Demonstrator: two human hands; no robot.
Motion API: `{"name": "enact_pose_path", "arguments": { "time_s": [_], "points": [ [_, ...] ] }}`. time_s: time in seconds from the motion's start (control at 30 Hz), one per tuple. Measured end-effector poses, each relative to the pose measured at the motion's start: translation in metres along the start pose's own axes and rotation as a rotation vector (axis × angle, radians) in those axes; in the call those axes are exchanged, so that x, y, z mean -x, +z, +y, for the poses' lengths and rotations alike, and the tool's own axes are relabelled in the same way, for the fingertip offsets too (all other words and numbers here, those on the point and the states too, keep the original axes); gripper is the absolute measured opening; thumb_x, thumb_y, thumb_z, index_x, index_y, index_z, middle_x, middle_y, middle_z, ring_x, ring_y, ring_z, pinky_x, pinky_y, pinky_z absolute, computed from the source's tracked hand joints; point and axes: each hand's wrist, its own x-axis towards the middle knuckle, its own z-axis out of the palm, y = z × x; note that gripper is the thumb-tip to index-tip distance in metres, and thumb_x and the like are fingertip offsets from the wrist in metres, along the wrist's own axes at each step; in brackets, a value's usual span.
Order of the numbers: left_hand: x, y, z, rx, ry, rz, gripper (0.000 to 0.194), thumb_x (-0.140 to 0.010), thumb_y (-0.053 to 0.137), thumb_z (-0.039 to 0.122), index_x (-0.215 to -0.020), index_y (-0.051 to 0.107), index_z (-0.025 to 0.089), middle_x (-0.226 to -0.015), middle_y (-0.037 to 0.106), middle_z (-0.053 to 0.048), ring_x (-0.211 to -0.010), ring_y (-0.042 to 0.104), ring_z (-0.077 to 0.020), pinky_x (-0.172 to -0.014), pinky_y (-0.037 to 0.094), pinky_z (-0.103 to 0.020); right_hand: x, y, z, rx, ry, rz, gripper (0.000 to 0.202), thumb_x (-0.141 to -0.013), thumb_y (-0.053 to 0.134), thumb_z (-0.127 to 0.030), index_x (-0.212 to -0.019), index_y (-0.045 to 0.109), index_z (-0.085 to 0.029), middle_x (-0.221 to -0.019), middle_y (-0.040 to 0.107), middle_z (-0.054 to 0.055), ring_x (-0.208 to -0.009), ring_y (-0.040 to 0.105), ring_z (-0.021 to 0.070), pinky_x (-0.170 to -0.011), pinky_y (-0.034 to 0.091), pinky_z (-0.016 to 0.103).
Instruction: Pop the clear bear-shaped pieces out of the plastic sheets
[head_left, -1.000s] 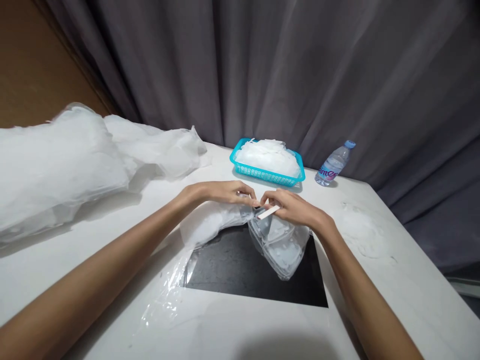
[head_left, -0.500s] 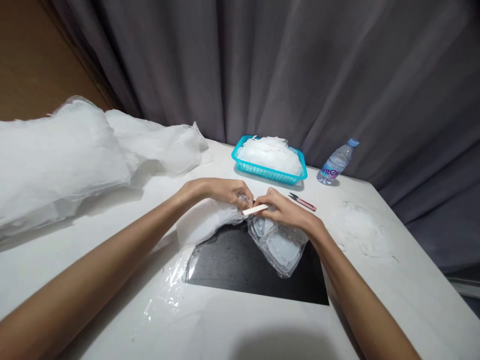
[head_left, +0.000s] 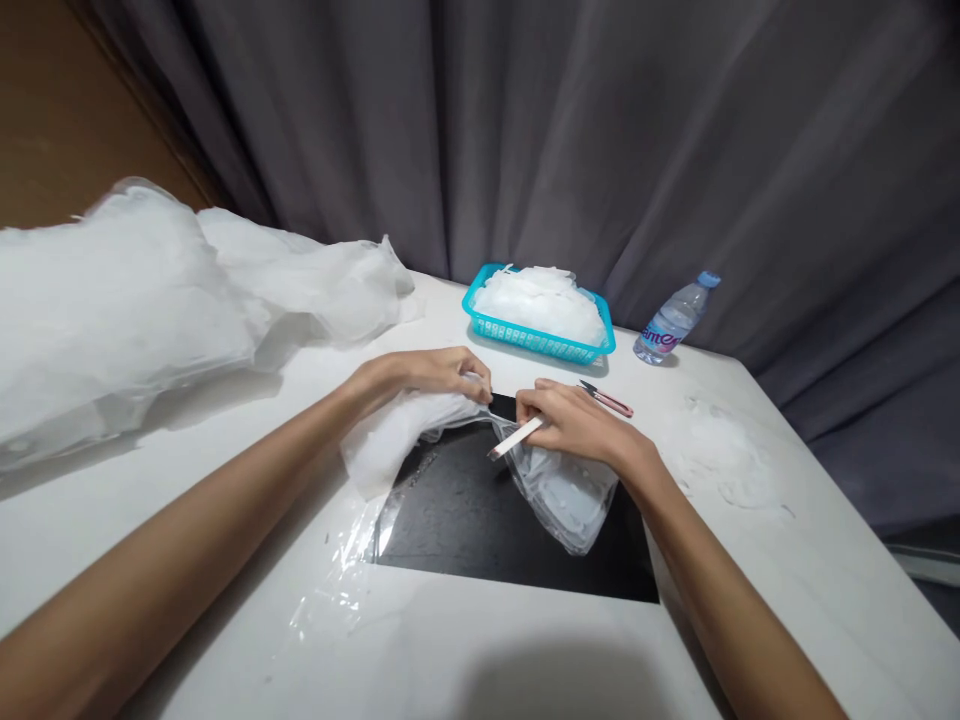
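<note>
My left hand is closed on a bunched edge of white translucent plastic film, which drapes down to the left. Across a small gap, my right hand is closed around a flat whitish stick. The stick slants down to the left and ends in a small dark tip. Below that hand hangs a clear plastic bag with pale, flat pieces inside, its upper edge gathered at the fingers. A strip of plastic stretches between the hands. Beneath them lies a black mat.
A blue basket heaped with white sheets stands at the back. Pink-handled thread snips lie near my right hand. A water bottle is farther right. Large white plastic bags fill the left; crumpled clear film lies right.
My hands have drawn apart, the left one moving slightly left. The stick has tipped downward, so its dark end now shows. The film between the hands is stretched wider.
</note>
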Motion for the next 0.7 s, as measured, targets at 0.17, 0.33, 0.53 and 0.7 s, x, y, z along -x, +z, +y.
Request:
{"name": "enact_pose_path", "arguments": {
  "time_s": [0.17,0.33,0.53,0.7],
  "points": [
    [0.003,-0.004,0.019,0.004,-0.040,-0.146,0.026,-0.083,0.081,0.044,-0.096,0.083,0.021,-0.092,0.082,-0.002,-0.088,0.072,-0.0209,-0.080,0.050,-0.026,-0.002,0.005,0.000,-0.078,-0.041,0.036,0.020,-0.091,0.065,-0.007,-0.105,0.069,-0.020,-0.099,0.064,0.003,-0.099,0.054,0.0220,-0.088,0.040,0.031],
    [0.002,-0.006,0.021,0.058,-0.027,-0.197,0.021,-0.083,0.080,0.037,-0.095,0.083,0.020,-0.090,0.082,-0.002,-0.087,0.074,-0.0207,-0.081,0.052,-0.026,-0.008,0.021,-0.007,-0.212,-0.010,0.109,0.017,-0.095,0.070,-0.018,-0.111,0.075,-0.021,-0.098,0.064,0.005,-0.106,0.051,0.0240,-0.091,0.042,0.032],
    [0.002,-0.004,0.025,0.101,-0.051,-0.227,0.019,-0.082,0.077,0.030,-0.094,0.083,0.017,-0.087,0.082,-0.004,-0.083,0.075,-0.0210,-0.080,0.055,-0.026,-0.010,0.023,-0.006,-0.188,-0.074,0.054,0.013,-0.095,0.076,-0.031,-0.104,0.076,-0.021,-0.093,0.065,0.005,-0.105,0.049,0.0247,-0.091,0.041,0.034],
    [0.000,0.003,0.024,0.092,-0.068,-0.257,0.021,-0.078,0.083,0.034,-0.089,0.084,0.017,-0.083,0.081,-0.003,-0.077,0.071,-0.0196,-0.075,0.053,-0.025,-0.007,0.021,-0.002,-0.195,-0.132,0.050,0.015,-0.104,0.063,-0.029,-0.110,0.075,-0.024,-0.101,0.070,0.004,-0.103,0.048,0.0239,-0.094,0.041,0.034]
  ]
}}
